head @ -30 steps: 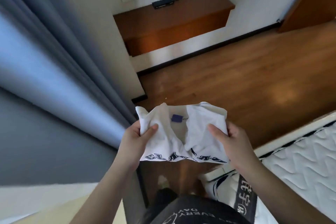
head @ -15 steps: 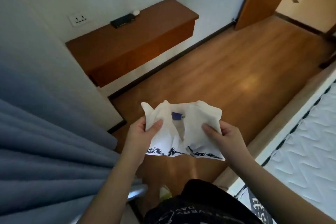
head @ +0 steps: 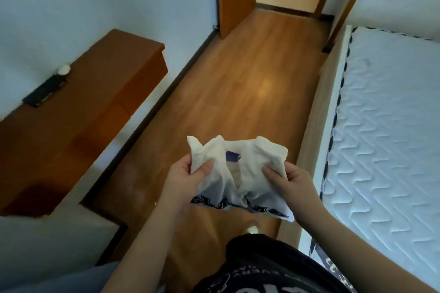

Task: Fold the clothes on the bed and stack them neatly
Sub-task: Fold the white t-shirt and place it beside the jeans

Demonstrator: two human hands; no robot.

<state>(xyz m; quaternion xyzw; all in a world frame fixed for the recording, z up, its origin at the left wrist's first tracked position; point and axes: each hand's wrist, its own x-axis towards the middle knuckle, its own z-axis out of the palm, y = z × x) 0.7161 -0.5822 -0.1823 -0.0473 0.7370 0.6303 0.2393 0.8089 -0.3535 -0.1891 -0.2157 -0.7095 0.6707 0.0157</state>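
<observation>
Shirt, white with dark lettering along its lower edge and a blue tag at the collar, hangs bunched in the air over the wooden floor, just beside the bed. The left hand grips one shoulder and the right hand grips the other, thumbs on the front. No crease or fold shows yet, and no stack is visible on the mattress, so I judge the folding barely begun, with laying out, folding and stacking all left
</observation>
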